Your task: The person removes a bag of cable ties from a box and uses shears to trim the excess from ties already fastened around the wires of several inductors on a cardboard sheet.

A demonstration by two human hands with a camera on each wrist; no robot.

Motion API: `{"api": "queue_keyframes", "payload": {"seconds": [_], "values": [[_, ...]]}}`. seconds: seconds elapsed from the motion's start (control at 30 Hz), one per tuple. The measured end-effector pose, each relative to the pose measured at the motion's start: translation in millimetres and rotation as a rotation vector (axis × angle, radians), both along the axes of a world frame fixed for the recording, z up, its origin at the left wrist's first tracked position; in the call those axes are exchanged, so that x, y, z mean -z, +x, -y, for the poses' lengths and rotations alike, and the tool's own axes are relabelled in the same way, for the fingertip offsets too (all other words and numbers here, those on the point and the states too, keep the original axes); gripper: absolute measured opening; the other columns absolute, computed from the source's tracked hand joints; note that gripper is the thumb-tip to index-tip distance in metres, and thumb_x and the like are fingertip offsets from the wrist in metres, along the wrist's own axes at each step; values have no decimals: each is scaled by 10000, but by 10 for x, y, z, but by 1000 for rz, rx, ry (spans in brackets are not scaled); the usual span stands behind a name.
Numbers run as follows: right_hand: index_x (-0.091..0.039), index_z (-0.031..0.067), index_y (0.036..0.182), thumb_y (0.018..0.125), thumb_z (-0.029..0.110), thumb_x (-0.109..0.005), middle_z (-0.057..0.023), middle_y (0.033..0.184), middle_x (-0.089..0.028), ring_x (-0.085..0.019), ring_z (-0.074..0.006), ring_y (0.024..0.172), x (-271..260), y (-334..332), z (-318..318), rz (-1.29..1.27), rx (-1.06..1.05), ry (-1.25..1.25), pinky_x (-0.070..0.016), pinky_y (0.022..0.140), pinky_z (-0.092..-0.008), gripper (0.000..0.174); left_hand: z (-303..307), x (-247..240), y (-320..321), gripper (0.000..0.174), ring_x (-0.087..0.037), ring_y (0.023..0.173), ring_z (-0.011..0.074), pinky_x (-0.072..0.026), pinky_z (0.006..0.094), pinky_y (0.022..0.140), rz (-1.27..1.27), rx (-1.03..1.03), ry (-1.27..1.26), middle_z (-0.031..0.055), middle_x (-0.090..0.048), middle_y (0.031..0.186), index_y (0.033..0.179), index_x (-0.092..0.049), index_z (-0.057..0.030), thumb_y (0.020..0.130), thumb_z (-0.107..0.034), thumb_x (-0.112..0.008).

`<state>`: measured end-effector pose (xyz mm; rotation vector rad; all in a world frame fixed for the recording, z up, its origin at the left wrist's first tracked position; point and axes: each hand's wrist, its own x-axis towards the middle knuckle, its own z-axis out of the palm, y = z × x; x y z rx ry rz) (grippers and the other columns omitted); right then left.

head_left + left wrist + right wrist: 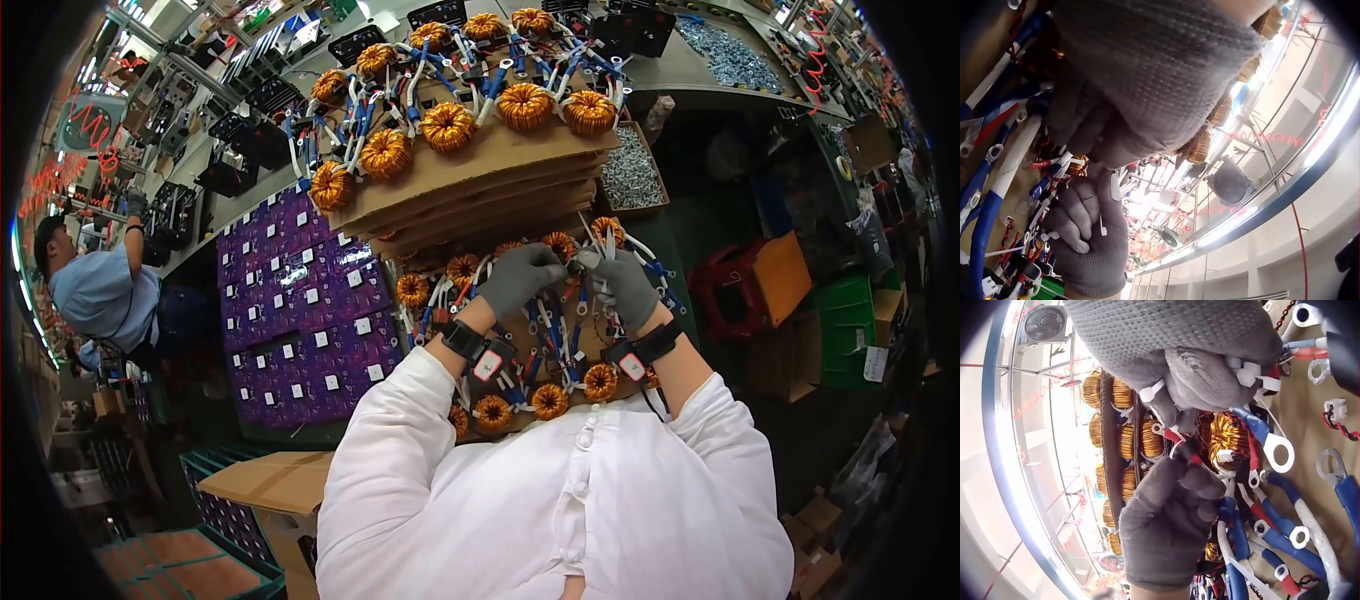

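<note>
Both hands wear grey knit gloves and meet over a cardboard sheet of copper-wound ring coils with cable leads. My left hand (520,282) pinches a short black-sleeved lead with red ends (1191,450) between thumb and fingertips. Close beside it, my right hand (627,287) grips several white cable ties (1249,375), their square heads sticking out between the curled fingers. Right by the fingertips sits a ring coil (1227,439). Blue-and-white cables with ring terminals (1280,454) lie beside it. In the left wrist view, the left hand's back covers most of its own fingertips.
Stacked cardboard layers (480,185) carrying more coils stand just beyond the hands. Purple panels with white squares (310,300) lie at left. A carton of small metal parts (632,170) is at back right, a green crate (845,330) at right. Another person (105,290) works at far left.
</note>
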<state>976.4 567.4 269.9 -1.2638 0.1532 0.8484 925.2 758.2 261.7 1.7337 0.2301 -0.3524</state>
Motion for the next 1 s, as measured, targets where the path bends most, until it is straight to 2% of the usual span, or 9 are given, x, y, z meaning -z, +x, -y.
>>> {"api": "queue_keyframes", "payload": {"seconds": [0.43,0.53,0.6,0.63,0.7,0.8,0.87,0.93,1.0], "values": [[-630,56,929,856,198,-660,49,580,-459,-377,-40,457,49,31,42,-42,-59,93,-264,394,-206,162,29,-48,3,229,-613,689,120,-483,275,632,-3,-12,-38,46,-635,783,899,-643,-16,817,-229,-668],[-654,45,922,837,204,-679,41,600,-497,-422,-45,492,-61,-22,-54,177,-50,-141,-310,443,-211,182,121,-94,-2,292,-614,709,139,-483,286,643,41,-23,172,58,-636,801,973,-632,-34,811,-272,-679],[-658,43,915,828,200,-683,37,615,-514,-442,-47,514,-7,-21,-56,223,-18,-157,-325,465,-213,182,193,-247,-47,334,-657,775,255,-504,352,699,62,-9,347,132,-663,831,1081,-593,-87,811,-277,-642],[-663,40,908,819,197,-687,33,630,-532,-463,-49,537,10,-20,-58,271,10,-174,-340,486,-215,182,208,-167,-39,334,-657,775,255,-504,352,699,64,-7,347,132,-663,831,1081,-593,-87,811,-277,-642],[-661,38,911,816,184,-682,31,636,-538,-471,-49,548,-40,-62,-61,271,16,-174,-341,483,-214,176,231,-13,-21,404,-662,838,264,-515,352,716,324,88,580,115,-670,939,1137,-568,-90,802,-290,-676],[-660,38,907,812,165,-669,26,668,-550,-473,-50,560,-132,-250,-127,329,2,-208,-349,493,-213,158,256,34,9,394,-651,907,292,-518,381,747,314,114,662,128,-665,997,1125,-578,-106,785,-279,-678],[-655,43,912,813,165,-669,30,685,-542,-463,-50,552,-129,-265,-123,193,20,-76,-352,493,-211,157,260,44,-17,412,-654,877,289,-518,375,736,302,102,632,127,-666,967,1126,-578,-106,779,-304,-678],[-646,46,918,818,166,-666,36,693,-536,-455,-47,550,-251,-182,-24,205,-11,-117,-354,485,-212,158,222,25,-38,430,-657,847,287,-518,368,726,292,85,605,126,-667,937,1126,-578,-106,772,-329,-679],[-640,38,937,825,178,-669,31,679,-545,-469,-42,543,-387,-105,95,187,109,13,-356,460,-211,181,195,-83,-86,480,-648,791,286,-507,369,732,456,578,851,133,-656,875,1145,-569,-110,783,-416,-645]]}}
